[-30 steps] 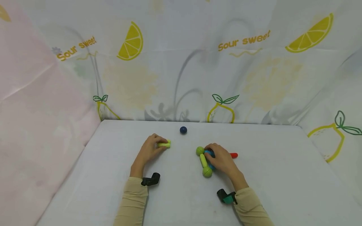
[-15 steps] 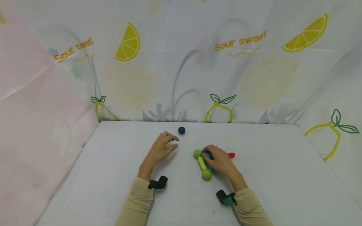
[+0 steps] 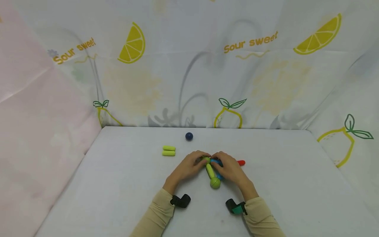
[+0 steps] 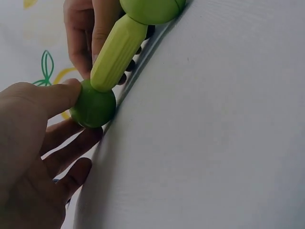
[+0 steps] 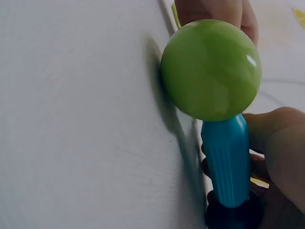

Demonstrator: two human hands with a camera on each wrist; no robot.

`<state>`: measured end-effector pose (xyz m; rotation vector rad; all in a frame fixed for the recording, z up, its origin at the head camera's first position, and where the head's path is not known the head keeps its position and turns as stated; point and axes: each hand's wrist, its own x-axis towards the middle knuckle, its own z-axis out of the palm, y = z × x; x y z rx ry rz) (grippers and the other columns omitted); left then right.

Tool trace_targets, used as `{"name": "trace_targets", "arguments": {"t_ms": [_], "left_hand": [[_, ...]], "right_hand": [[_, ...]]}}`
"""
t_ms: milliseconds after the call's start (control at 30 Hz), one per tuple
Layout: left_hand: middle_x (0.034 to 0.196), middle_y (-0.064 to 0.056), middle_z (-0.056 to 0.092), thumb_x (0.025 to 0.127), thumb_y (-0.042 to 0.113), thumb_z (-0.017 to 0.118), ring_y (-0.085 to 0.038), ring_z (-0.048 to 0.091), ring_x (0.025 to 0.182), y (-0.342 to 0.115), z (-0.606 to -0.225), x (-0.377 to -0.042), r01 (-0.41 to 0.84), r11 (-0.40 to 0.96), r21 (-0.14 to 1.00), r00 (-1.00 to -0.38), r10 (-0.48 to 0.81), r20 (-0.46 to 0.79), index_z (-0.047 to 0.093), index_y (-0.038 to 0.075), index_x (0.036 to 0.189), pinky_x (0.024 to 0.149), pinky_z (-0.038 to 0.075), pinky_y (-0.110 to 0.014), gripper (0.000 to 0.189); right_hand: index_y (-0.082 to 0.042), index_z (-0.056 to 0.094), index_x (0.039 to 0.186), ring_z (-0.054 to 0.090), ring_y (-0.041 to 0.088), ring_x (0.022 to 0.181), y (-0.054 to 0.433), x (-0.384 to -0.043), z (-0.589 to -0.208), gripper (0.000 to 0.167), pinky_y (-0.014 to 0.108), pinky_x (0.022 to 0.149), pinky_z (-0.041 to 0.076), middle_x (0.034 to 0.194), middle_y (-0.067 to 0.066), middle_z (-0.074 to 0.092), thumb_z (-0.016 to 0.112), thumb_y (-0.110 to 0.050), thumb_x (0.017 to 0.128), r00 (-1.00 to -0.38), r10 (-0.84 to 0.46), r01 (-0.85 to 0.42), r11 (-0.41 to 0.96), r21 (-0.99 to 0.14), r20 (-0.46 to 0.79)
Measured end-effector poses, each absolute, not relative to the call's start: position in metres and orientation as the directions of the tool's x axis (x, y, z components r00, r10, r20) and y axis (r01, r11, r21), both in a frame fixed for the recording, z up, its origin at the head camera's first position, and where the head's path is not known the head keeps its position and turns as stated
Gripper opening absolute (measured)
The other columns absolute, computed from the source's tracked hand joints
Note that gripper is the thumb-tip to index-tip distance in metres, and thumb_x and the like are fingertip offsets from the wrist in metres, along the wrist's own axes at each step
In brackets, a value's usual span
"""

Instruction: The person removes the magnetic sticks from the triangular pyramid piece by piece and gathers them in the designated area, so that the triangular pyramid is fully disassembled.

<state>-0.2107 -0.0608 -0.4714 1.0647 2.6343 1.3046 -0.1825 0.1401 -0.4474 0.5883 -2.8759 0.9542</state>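
Note:
A joined toy of balls and sticks lies on the white table in the head view. Its yellow-green stick (image 3: 210, 171) links a far green ball (image 3: 206, 160) with a near green ball (image 3: 215, 183). My left hand (image 3: 188, 166) pinches the far green ball (image 4: 94, 106) between thumb and fingers. My right hand (image 3: 229, 168) holds the far blue stick (image 3: 216, 162) beside that ball. A second blue stick (image 5: 226, 162) runs from the near green ball to a dark ball (image 5: 233, 214). A red stick (image 3: 241, 162) sticks out beyond my right hand, which hides its inner end.
Two loose yellow-green sticks (image 3: 168, 150) lie side by side to the left of the hands. A dark blue ball (image 3: 189, 136) sits near the back edge of the white table (image 3: 103, 184). A lemon-print cloth (image 3: 183, 65) hangs behind.
My left hand has let go of the loose yellow-green sticks and moved right and nearer to the far green ball, which it now pinches. My right hand has stayed at the blue stick.

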Motion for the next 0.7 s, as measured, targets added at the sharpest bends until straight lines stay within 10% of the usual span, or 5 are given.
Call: {"name": "trace_targets", "arguments": {"t_ms": [200, 700], "left_hand": [[0.107, 0.003, 0.064, 0.094, 0.026, 0.058, -0.01, 0.057, 0.093, -0.071, -0.466, -0.211, 0.511, 0.461, 0.726, -0.799, 0.567, 0.202, 0.063, 0.013, 0.115, 0.085, 0.047, -0.028, 0.025], [0.116, -0.005, 0.062, 0.088, 0.016, 0.067, -0.017, 0.059, 0.107, -0.085, -0.464, -0.216, 0.587, 0.397, 0.706, -0.701, 0.686, 0.197, 0.058, 0.008, 0.12, 0.093, 0.048, -0.027, 0.035]], "right_hand": [[-0.01, 0.064, 0.109, 0.06, 0.019, 0.094, 0.15, -0.186, -0.45, 0.02, 0.04, 0.085, 0.049, 0.103, 0.004, 0.064, 0.064, -0.017, 0.09, -0.955, -0.254, -0.294, 0.777, -0.557, 0.15], [-0.009, 0.065, 0.108, 0.058, 0.016, 0.091, 0.145, -0.177, -0.438, 0.018, 0.038, 0.083, 0.045, 0.098, 0.0, 0.063, 0.062, -0.016, 0.091, -0.892, -0.362, -0.452, 0.722, -0.523, 0.271]]}}
